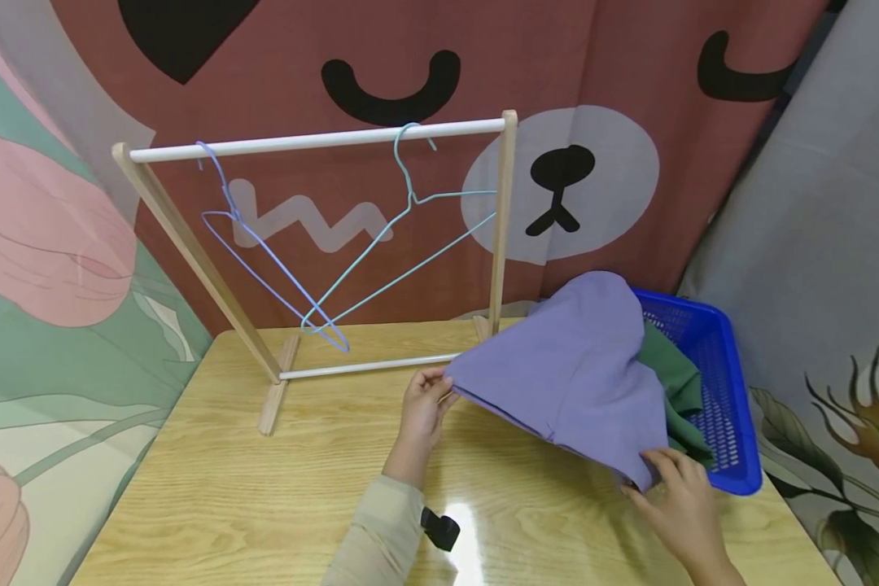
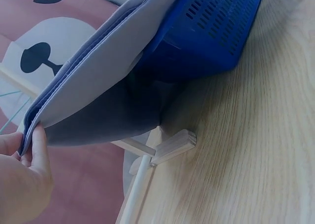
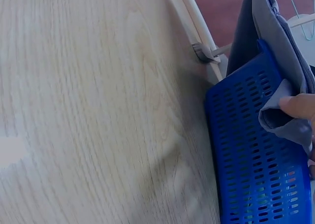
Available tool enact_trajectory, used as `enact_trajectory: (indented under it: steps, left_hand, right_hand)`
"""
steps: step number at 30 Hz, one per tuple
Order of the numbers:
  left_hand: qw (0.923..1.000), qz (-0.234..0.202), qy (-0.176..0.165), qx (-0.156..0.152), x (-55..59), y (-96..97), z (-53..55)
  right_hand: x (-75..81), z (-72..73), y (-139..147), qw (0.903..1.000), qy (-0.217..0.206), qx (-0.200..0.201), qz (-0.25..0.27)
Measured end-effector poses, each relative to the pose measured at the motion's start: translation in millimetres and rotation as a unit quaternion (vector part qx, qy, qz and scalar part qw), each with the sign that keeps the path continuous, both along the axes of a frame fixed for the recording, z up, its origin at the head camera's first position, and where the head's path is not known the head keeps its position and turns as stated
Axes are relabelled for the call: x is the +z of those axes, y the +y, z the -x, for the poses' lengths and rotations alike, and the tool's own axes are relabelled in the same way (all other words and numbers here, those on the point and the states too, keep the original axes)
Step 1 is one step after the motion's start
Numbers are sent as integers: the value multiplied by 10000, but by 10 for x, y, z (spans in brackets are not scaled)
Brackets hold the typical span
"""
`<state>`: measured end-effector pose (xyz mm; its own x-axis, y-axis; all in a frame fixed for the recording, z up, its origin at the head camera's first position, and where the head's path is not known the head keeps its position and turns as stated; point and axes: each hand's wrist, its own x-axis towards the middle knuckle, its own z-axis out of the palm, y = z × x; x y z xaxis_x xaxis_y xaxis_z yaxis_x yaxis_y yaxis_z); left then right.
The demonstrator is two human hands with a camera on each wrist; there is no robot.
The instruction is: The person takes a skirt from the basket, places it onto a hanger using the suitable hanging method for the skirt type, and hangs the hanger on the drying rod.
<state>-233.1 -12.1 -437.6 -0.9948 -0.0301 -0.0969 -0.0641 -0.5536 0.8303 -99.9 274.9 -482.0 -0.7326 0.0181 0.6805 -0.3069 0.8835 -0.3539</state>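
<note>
A purple garment [image 1: 549,366] is stretched between my two hands, its far part lying over the left side of the blue basket. My left hand [image 1: 425,407] pinches its left corner between thumb and fingers. In the left wrist view that hand [image 2: 27,172] grips the edge where two layers of cloth [image 2: 98,81] meet. At the near right corner my right hand [image 1: 677,492] holds the hem. The right wrist view shows the right thumb [image 3: 298,106] pressing a folded bit of the cloth [image 3: 285,116] in front of the basket.
The blue perforated basket [image 1: 728,391] stands at the table's right, with green cloth [image 1: 670,374] in it. A wooden rack with a white rail [image 1: 286,142] stands at the back. From it hang a blue-violet hanger [image 1: 264,244] and a light teal hanger [image 1: 366,252].
</note>
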Motion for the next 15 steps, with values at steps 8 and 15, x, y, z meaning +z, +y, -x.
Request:
enact_trajectory:
  steps: [8,15]
  left_hand:
    - [9999,76,-93,14,-12,-20,1]
    - [9999,103,-126,-18,-28,-21,-10]
  right_hand:
    - [-25,-23,26,9996,-240,54,-165]
    - [-68,20,35,9986,386,37,-373]
